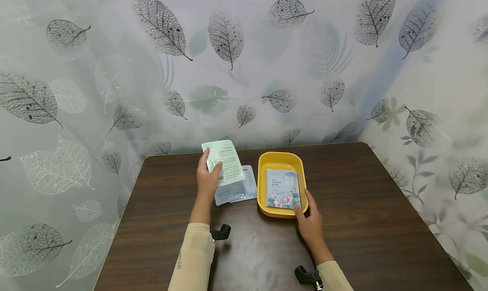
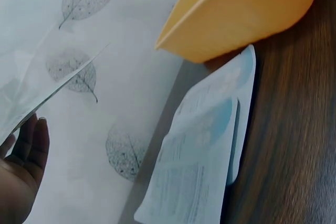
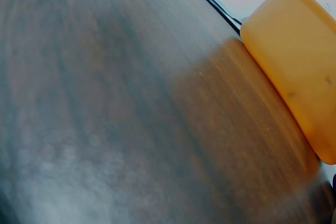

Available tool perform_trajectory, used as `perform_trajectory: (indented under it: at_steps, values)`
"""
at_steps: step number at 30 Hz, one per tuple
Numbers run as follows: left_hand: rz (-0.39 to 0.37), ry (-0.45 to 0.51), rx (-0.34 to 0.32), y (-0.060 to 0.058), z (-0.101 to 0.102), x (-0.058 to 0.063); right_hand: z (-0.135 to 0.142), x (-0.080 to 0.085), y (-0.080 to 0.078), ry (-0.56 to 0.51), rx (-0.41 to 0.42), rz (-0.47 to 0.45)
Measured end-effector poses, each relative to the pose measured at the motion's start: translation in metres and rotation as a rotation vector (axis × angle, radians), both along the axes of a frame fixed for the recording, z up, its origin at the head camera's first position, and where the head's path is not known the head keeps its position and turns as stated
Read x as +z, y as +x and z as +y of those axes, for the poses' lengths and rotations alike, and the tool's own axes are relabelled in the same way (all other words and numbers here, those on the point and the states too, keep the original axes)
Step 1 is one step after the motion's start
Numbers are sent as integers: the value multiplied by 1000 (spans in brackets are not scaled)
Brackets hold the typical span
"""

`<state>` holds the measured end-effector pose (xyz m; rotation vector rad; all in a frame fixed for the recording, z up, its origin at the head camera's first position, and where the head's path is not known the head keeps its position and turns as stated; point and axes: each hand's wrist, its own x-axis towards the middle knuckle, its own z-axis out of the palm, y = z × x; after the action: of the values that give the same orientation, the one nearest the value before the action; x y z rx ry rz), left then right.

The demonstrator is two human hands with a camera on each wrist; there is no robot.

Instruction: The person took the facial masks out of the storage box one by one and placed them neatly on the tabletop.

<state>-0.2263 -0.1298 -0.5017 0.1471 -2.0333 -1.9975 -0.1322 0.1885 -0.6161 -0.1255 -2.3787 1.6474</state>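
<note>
My left hand (image 1: 207,178) holds a pale green flat sachet (image 1: 225,162), like a face mask packet, raised above the table with the thumb over its printed side. In the left wrist view that sachet (image 2: 50,93) appears edge-on above the fingers. Below it, two pale blue sachets (image 1: 249,183) overlap on the table, left of a yellow plastic tray (image 1: 280,156). A blue sachet with pink flowers (image 1: 283,187) lies inside the tray. My right hand (image 1: 310,221) grips the tray's front right corner, thumb at the rim and fingers along the outer wall.
The dark wood table (image 1: 366,223) ends at a leaf-printed curtain (image 1: 244,92) behind and at both sides. Black wrist camera mounts (image 1: 221,232) are strapped at both sleeves. The tray's outer wall (image 3: 294,66) fills the right of the right wrist view.
</note>
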Motion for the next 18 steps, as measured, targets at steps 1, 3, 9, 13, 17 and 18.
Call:
perform_trajectory:
  at_steps: [1,3,9,13,17,18]
  values:
    - [-2,-1,7,0,-2,-1,0,0,0,-3,1,1]
    - [-6,-4,15,0,-6,-4,0,0,0,-7,1,2]
    - [-24,0,33,0,-19,-13,0,1,1,-5,0,-1]
    - [-38,17,42,1,-26,-20,0,2,1,-7,1,1]
    - [-60,14,58,2,-33,-28,0,2,0,-6,0,5]
    - [-68,7,59,2,-34,-31,0,2,0,-6,-2,4]
